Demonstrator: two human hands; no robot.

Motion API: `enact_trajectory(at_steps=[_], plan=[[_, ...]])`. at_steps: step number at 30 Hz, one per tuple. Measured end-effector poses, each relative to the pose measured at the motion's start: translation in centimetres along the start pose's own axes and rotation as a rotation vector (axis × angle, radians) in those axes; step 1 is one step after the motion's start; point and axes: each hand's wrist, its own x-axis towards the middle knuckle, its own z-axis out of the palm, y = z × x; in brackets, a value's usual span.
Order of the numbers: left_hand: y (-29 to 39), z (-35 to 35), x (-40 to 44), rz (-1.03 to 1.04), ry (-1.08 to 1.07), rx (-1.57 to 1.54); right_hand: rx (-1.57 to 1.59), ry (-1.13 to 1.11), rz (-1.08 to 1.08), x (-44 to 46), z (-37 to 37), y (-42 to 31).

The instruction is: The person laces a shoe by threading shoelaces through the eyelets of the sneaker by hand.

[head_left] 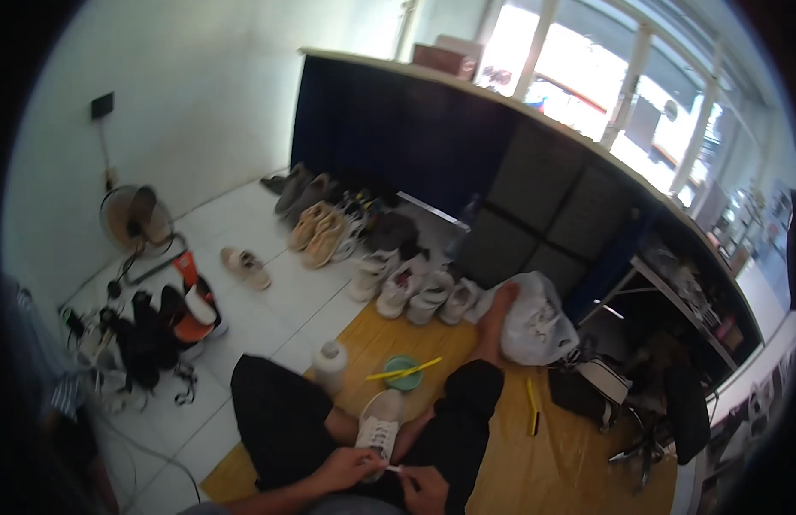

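Observation:
A light beige sneaker (381,422) with white laces stands between my legs, its toe pointing away from me. My left hand (351,469) is closed at the near end of the laces, fingers pinched. Close by on the right, my right hand (423,491) pinches a white shoelace (393,469) that stretches between both hands. Beyond the shoe, a yellow stick-like handle (423,366) lies across a small green bowl (403,383). A white bottle (331,369) stands left of the bowl.
Several worn shoes (399,296) line up along the dark counter (398,120). A white plastic bag (535,322) sits by my right foot, with a yellow-handled brush (532,403) nearer me. Black and orange shoes (192,313), cables and a fan (136,219) are at left.

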Motion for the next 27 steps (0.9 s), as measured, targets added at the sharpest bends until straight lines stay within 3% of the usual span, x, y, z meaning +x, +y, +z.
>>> enact_trajectory(at_steps=[3,4,7,9,10,12,14,16,21,27], plan=[[0.7,-0.5,-0.5,0.148,0.077,0.001,-0.003,0.001,0.017,2.0,-2.9,-2.3],[-0.7,0.0,-0.2,0.254,0.198,-0.043,-0.082,-0.054,0.03,2.5,-3.8,-2.1],[0.8,-1.8,-1.4,0.192,0.276,0.219,-0.381,-0.198,0.103,3.0,-5.6,-0.1],[-0.3,-2.7,-1.8,0.266,0.285,0.457,-0.419,-0.277,0.142,2.7,-6.4,1.0],[-0.4,-3.1,-2.3,0.206,0.245,0.523,-0.432,-0.28,0.145,2.9,-6.5,0.8],[-0.3,-3.4,-2.8,0.169,0.184,0.587,-0.34,-0.317,0.151,3.5,-6.0,0.2],[-0.7,-2.9,-2.6,0.269,0.231,0.641,-0.227,-0.321,0.077,3.8,-4.6,-0.4],[-1.0,-2.1,-2.4,0.336,0.263,0.678,-0.012,-0.415,0.175,3.5,-2.7,-1.0],[-1.5,-1.6,-1.8,0.361,0.269,0.707,-0.143,-0.416,0.236,2.1,1.2,-0.5],[-1.1,-3.2,-1.8,0.302,0.249,0.573,-0.087,-0.483,0.226,1.7,-0.4,-0.6]])
